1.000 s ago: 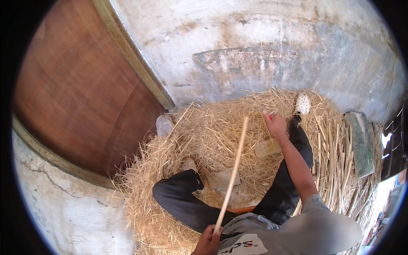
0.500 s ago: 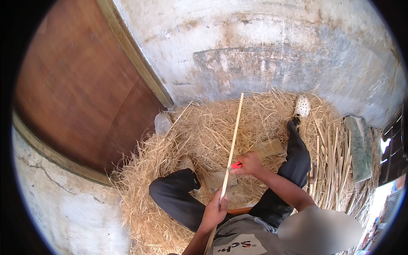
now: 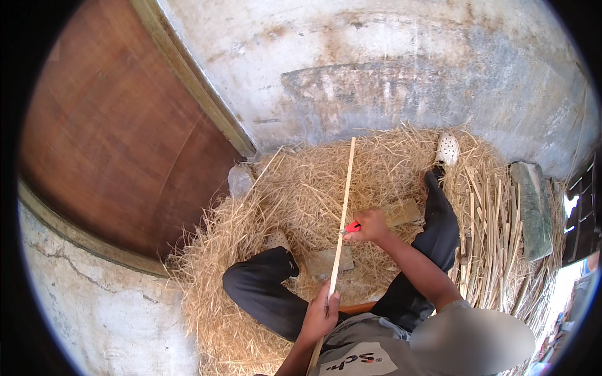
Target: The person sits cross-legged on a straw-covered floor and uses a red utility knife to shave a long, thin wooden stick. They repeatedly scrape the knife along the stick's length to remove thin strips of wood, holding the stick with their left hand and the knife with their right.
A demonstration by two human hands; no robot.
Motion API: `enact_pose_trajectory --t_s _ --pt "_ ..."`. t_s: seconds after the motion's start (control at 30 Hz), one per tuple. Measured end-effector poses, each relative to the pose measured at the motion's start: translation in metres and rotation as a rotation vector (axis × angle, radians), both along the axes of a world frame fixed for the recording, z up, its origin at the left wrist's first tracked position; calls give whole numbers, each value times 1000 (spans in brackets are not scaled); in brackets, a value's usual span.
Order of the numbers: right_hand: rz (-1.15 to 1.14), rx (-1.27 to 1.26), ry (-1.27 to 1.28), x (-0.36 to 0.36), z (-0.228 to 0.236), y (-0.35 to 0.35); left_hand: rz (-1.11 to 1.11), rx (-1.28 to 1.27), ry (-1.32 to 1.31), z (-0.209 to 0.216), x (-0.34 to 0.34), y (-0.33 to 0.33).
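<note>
A long, pale, narrow strip (image 3: 348, 182), apparently bamboo, runs from my lap up and away over the straw. My left hand (image 3: 321, 314) is closed around its lower part, close to my body. In my right hand (image 3: 371, 225) is a small red-handled knife (image 3: 353, 227), gripped in curled fingers. The knife's tip end meets the strip about midway along the stretch beyond my left hand. The blade itself is too small to make out clearly.
Loose straw (image 3: 301, 182) covers the ground around my legs. A flat block (image 3: 329, 261) lies between my knees. Several long strips (image 3: 489, 232) are piled at the right, beside a greenish slab (image 3: 532, 213). A wall (image 3: 389, 94) and brown door (image 3: 125, 144) stand beyond.
My right hand and the knife have slid a little farther up the strip, away from my body. My left hand keeps its grip in nearly the same spot.
</note>
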State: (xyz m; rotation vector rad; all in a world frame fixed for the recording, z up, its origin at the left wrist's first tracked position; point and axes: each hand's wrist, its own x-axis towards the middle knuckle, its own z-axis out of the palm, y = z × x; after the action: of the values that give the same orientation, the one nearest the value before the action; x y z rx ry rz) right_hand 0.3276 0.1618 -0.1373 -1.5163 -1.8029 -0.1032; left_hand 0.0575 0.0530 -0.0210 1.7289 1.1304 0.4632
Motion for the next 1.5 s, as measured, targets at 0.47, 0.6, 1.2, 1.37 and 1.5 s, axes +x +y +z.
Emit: enact_pose_trajectory --t_s 0.47,0.6,1.2,1.37,1.5 --pt "-671 -292 494 86 19 27 -153 -114 -54 2 -54 -58" --pt "-646 -333 485 102 10 25 -140 -47 -32 -2 -72 -67" --pt "61 -147 122 -39 10 -26 16 -178 76 12 -19 -8" --pt "-194 -185 266 -4 0 1 -10 -67 -109 -15 -20 -20" --pt "-157 -301 174 -14 -3 -13 -24 77 -123 -29 -30 -23"
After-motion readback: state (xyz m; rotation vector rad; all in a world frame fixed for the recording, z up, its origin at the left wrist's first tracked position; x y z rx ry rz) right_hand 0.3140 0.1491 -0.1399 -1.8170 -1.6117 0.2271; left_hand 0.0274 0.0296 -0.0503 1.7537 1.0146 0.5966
